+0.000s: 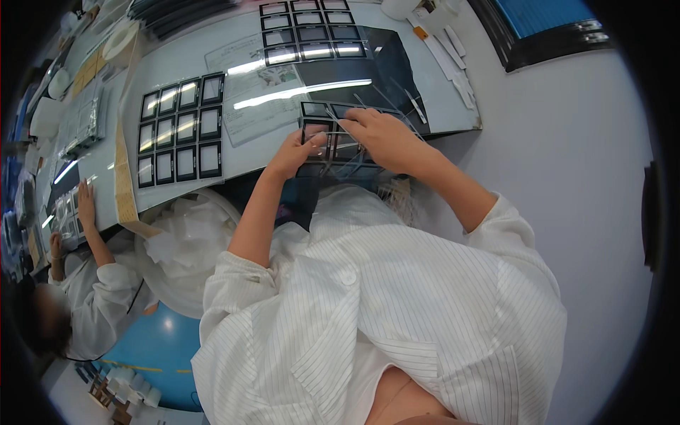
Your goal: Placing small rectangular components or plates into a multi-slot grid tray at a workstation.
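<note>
At the table's near edge, a sheet of black-framed windows (pixel 315 108) lies under both my hands, its near part reaching the edge. My left hand (pixel 296 153) grips its left side, the thumb over the top. Over the right part is my right hand (pixel 386 138), its fingers pinched around a thin metal tool (pixel 333 115) that looks like tweezers. The tool's tip points toward the sheet's far left. My right hand hides much of the sheet, and glare covers some of the windows.
Similar sheets lie at the left (pixel 177 131) and the far side (pixel 312 34) of the table. A pen-like tool (pixel 414 105) rests at right. A bin (pixel 191 241) of white scraps stands below the edge. At far left, a co-worker's hand (pixel 86 205) touches another sheet.
</note>
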{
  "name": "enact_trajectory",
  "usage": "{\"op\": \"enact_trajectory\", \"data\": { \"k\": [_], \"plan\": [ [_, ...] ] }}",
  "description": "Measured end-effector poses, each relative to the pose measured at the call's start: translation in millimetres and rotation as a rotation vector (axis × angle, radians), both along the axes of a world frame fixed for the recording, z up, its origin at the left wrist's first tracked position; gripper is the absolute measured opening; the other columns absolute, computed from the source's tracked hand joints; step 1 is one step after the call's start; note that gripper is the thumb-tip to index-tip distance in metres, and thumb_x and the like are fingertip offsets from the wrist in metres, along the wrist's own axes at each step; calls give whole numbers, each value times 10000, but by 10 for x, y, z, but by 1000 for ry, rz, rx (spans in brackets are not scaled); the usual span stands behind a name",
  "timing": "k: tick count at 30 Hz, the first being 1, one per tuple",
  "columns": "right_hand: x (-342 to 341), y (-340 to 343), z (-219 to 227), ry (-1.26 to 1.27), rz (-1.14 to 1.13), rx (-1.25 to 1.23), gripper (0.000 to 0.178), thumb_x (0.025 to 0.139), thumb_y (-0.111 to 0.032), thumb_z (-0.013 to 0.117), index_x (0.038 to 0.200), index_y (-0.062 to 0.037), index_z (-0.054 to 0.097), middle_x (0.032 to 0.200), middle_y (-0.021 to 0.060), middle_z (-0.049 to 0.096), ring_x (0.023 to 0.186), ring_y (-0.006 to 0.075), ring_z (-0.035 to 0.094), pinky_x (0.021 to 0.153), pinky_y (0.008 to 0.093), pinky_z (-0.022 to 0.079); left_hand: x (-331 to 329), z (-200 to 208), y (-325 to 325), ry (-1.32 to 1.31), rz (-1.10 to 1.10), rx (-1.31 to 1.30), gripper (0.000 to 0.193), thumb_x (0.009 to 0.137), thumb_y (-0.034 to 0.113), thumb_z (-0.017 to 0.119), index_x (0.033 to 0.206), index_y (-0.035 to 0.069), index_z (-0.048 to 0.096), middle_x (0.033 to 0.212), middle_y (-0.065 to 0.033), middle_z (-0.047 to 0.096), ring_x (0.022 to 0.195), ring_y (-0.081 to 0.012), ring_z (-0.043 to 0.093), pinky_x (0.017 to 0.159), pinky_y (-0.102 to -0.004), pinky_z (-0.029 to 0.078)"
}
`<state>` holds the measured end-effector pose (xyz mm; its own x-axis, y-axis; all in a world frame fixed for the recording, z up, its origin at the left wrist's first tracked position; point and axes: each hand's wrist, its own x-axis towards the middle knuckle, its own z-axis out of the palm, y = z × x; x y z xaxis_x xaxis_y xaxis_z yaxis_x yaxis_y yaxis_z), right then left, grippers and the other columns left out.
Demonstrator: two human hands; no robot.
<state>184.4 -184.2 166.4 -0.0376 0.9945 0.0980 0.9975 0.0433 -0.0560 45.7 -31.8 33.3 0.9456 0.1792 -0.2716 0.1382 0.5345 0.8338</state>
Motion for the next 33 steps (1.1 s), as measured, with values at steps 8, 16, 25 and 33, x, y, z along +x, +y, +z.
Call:
{"op": "enact_trajectory", "data": {
  "k": [8,16,25,33],
  "plan": [
    [732,-509,774,1214,-314,-374,282,921,-53,479,1184,-19,575,1107,129,641,945,203,657,869,296,494,-465,1080,354,-149,-292,583,242,893,60,572,1127,13,614,962,-43,647,806,-114,562,750,-252,461],
    [1001,-1068,714,1351,-511,-420,257,933,-216,537,1078,-21,621,998,96,681,808,132,671,742,258,531,-497,1460,632,-42,-568,654,264,891,62,555,1145,28,618,838,-24,614,717,-73,524,669,-224,441],
    [712,-1193,293,1184,-557,-70,241,928,-200,528,1057,-20,624,794,21,621,683,66,520,644,195,430,-335,1472,386,36,-570,681,266,919,136,549,1154,24,600,851,-21,595,714,-84,513,653,-234,449],
    [-143,-444,-155,987,-617,432,395,743,-243,785,1047,-76,596,719,-69,356,649,60,360,621,197,342,-367,1457,240,28,-428,628,285,924,102,537,1200,31,560,867,-35,578,743,-86,515,679,-236,456]
  ]
}}
